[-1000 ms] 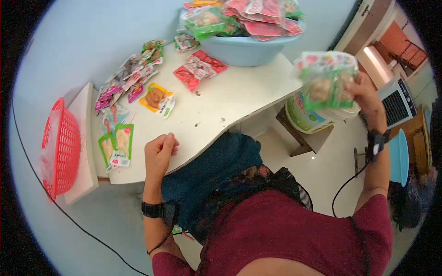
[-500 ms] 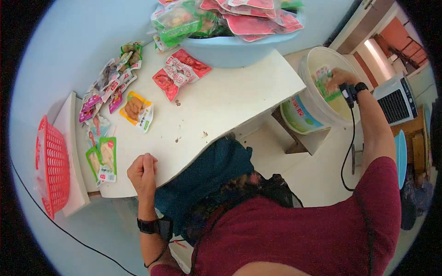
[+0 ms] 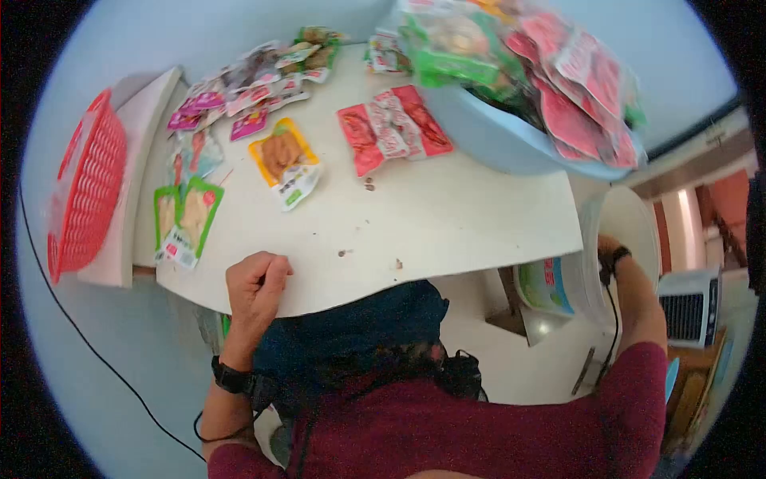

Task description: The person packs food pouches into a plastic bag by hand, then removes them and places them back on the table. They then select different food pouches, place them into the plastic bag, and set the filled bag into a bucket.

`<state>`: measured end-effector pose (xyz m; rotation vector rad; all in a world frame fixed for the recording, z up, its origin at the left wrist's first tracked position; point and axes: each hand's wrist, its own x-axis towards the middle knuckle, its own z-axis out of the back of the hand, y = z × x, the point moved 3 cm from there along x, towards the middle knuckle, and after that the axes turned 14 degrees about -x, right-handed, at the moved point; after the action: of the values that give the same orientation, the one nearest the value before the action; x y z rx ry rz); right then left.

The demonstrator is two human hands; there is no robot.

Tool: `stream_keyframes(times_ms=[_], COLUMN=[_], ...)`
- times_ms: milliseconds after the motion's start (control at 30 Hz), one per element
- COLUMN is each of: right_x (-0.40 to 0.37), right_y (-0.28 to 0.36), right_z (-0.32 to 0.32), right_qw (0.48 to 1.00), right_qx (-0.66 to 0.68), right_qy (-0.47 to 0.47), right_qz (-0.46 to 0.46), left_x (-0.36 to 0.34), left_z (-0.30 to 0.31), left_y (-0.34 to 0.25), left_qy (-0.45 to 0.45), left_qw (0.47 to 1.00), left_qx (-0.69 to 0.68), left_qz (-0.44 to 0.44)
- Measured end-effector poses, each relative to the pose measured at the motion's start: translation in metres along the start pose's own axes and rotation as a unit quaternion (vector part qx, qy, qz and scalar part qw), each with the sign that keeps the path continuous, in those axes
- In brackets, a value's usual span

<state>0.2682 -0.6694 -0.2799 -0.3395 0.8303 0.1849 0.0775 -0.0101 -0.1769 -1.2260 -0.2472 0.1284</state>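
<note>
My left hand [image 3: 257, 289] rests as a loose fist on the front edge of the white table, with nothing showing in it. Nearest to it lie green-edged packets [image 3: 199, 215] of pale food. My right hand [image 3: 611, 244] reaches down inside a white bucket [image 3: 592, 267]; the bucket wall hides its fingers and anything in them. On the table are a yellow-edged snack packet [image 3: 285, 162] and red packets [image 3: 375, 137] lying together. Farther back, a row of small mixed packets [image 3: 259, 84] runs along the wall.
A light blue basin [image 3: 495, 136] heaped with red and green packets stands at the table's back right. A red plastic basket [image 3: 89, 188] leans at the far left. Right of the bucket is a black-and-white appliance [image 3: 688, 313].
My right hand has gone deeper into the bucket; the green-and-white packet seen at its fingers is now out of sight. My view has shifted, while the left fist stays at the table edge.
</note>
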Motion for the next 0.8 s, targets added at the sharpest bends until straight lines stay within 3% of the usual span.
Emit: stream_keyframes(times_ms=[800], right_x=[0.056], right_y=[-0.019], right_z=[-0.051], right_qw=[0.998], right_qx=[-0.032], right_qy=[-0.041], right_qz=[0.022], left_x=[0.003], left_z=[0.001], left_y=[0.003], left_qy=[0.007], left_qw=[0.999], left_qx=[0.032], left_qz=[-0.043])
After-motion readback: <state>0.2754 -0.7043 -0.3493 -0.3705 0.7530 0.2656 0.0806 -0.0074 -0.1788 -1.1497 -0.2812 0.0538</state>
